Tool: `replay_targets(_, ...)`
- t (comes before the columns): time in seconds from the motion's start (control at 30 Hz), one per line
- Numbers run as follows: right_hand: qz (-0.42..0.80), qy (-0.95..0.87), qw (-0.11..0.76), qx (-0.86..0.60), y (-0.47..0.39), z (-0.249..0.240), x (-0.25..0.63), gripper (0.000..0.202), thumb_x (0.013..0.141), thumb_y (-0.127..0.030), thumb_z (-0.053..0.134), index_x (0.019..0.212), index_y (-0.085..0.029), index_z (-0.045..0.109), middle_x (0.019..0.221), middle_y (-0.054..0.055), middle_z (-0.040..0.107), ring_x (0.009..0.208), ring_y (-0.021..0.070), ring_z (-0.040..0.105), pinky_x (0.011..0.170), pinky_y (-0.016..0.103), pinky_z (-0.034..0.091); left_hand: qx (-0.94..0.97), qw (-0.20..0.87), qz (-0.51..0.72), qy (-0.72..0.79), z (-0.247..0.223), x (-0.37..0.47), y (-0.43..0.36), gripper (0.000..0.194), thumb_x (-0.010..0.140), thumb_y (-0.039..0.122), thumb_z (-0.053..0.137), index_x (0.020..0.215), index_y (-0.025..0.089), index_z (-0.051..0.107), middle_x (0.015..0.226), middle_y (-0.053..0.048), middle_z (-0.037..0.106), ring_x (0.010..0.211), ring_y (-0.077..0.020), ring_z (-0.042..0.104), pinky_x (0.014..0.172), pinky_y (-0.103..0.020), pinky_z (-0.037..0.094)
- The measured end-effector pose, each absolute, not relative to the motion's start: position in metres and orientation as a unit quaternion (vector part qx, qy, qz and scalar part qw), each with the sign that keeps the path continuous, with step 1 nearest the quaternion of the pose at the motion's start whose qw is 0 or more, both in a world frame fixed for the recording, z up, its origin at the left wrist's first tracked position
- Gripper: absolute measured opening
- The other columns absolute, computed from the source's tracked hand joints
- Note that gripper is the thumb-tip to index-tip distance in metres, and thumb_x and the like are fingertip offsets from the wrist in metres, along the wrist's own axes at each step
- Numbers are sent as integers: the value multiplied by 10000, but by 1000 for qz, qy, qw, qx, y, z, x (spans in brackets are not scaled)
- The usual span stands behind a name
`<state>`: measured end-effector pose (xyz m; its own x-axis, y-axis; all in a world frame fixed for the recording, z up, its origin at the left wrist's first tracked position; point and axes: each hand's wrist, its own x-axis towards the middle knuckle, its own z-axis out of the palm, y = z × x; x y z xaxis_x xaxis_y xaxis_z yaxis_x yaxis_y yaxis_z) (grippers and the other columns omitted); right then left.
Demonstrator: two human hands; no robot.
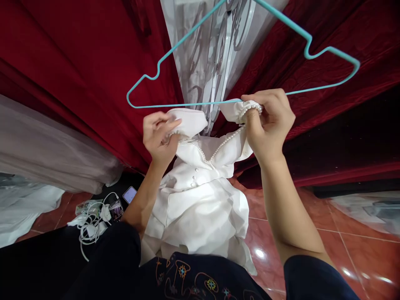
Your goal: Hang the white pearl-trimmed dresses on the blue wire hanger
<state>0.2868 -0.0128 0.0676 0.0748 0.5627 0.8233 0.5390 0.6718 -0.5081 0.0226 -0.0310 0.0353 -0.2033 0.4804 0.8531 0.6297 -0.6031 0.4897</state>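
Note:
A white dress (200, 204) with pearl trim along its neckline and small buttons at the waist hangs down in front of me. My right hand (270, 121) is closed on one of its off-shoulder sleeves, at the pearl edge, and its fingers also meet the bottom bar of a light-blue hanger (168, 106). My left hand (161, 135), slightly blurred, is closed at the pearl edge of the other sleeve, just below the bar. The hanger's top is cut off by the frame.
Dark red curtains or gowns (93, 71) hang on both sides. Several white hangers (223, 62) show behind the blue one. At lower left lie tangled white cables (90, 225) and a phone (129, 194). Red tiles (353, 246) cover the floor.

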Motion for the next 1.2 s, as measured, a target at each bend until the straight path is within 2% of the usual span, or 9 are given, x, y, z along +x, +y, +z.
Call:
replay_targets(0.2,-3,-688,598,-412,-16,71,289,223,1039,-341,575,1127,-344,780,1085,99,728,1063,269,690,956,520,584,-447,-144,-712,-523,12,-44,-7,371,959,548,591,939,199,715,865,-29,681,874,-197,686,753,-366,567)
replay_targets(0.3,-3,-685,624,-377,-16,70,287,234,1010,-301,601,1123,-310,805,1049,81,728,1011,258,707,915,498,594,-505,-113,-679,-520,42,-83,28,622,986,810,475,957,213,647,759,12,598,863,-153,673,702,-364,515)
replay_targets(0.4,0,-673,644,-362,-14,67,283,238,999,-306,607,1102,-269,819,1011,68,719,984,246,718,883,474,601,-546,-70,-664,-506,98,-103,59,628,1013,837,447,904,237,597,741,10,596,1000,-204,702,708,-385,479)
replay_targets(0.57,30,-669,649,-361,-11,61,276,245,1007,-317,604,1112,-265,819,1035,78,713,1016,251,721,918,476,604,-653,-2,-597,-465,180,-77,80,443,1071,681,503,1150,318,744,1096,-27,782,1115,-274,752,938,-520,605)
replay_targets(0.7,38,-676,641,-361,-10,59,276,263,1024,-314,576,1133,-249,806,1065,87,711,1035,252,722,946,476,604,-687,-134,-539,-468,196,-29,61,327,1155,422,421,1390,334,630,1278,-19,726,1259,-259,724,1001,-496,622)
replay_targets(0.8,22,-674,630,-384,-11,61,278,281,1037,-349,548,1110,-243,798,1065,92,715,1044,255,728,939,469,610,-697,-32,-583,-416,186,4,29,366,1060,175,541,1408,284,564,1398,5,647,1337,-186,653,1154,-397,581)
replay_targets(0.93,14,-673,622,-399,-13,64,279,284,1039,-358,538,1089,-239,791,1064,92,721,1042,249,734,922,454,614,-763,49,-549,-339,159,40,-7,288,1059,114,515,1186,347,627,1225,5,705,1206,-179,708,1113,-376,602)
replay_targets(1.07,10,-668,632,-394,-11,64,277,276,1022,-309,534,1081,-235,793,1044,87,721,1032,243,733,932,454,613,-831,21,-397,-389,122,66,-11,403,1064,86,376,1237,295,675,1290,-42,717,1265,-239,695,1101,-440,556)
replay_targets(1.2,-5,-673,622,-401,-15,61,271,287,1012,-288,530,1124,-258,794,1085,80,739,1069,247,740,984,486,615,-848,-5,-332,-413,101,76,-4,492,996,5,367,1253,222,725,1143,-50,773,1087,-261,713,1016,-444,504)
